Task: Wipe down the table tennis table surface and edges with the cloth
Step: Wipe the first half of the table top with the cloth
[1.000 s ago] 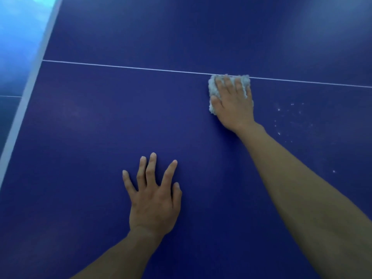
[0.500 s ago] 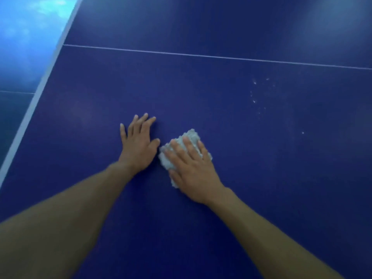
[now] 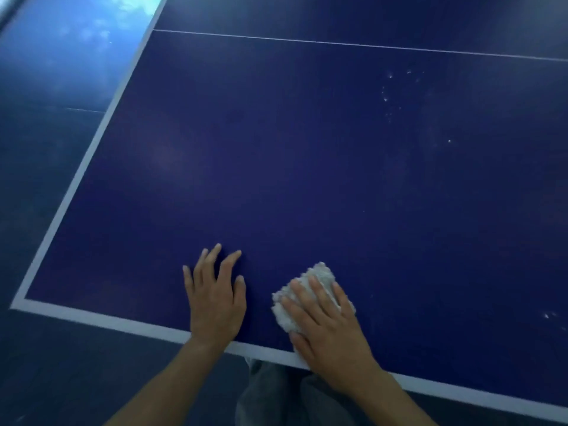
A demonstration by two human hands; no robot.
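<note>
The cloth (image 3: pixel 308 293), a single pale, nubbly wad, lies on the blue table tennis table (image 3: pixel 276 149) just inside the near edge, to the right of the person's middle. One right hand (image 3: pixel 332 333) lies flat on top of it, four fingers straight and slightly apart pressing it down, the heel of the hand over the near white border stripe (image 3: pixel 107 319); the cloth shows past the fingertips and along the thumb side. One left hand (image 3: pixel 215 299) rests palm-down on the bare surface just beside it, not touching the cloth, its fingers straight and fanned wide, holding nothing. Two white border stripes are in view, the near one and the left one (image 3: pixel 92 152), and they meet at one corner (image 3: pixel 18 302) at lower left. One thin white line (image 3: pixel 338 43) crosses the far part of the table. Two patches of small white specks sit on the surface: one (image 3: pixel 388 96) far right of centre, one (image 3: pixel 547 316) near the right margin. Grey trousers (image 3: pixel 276 392) show below the near edge, over a dark floor (image 3: pixel 46 133).
</note>
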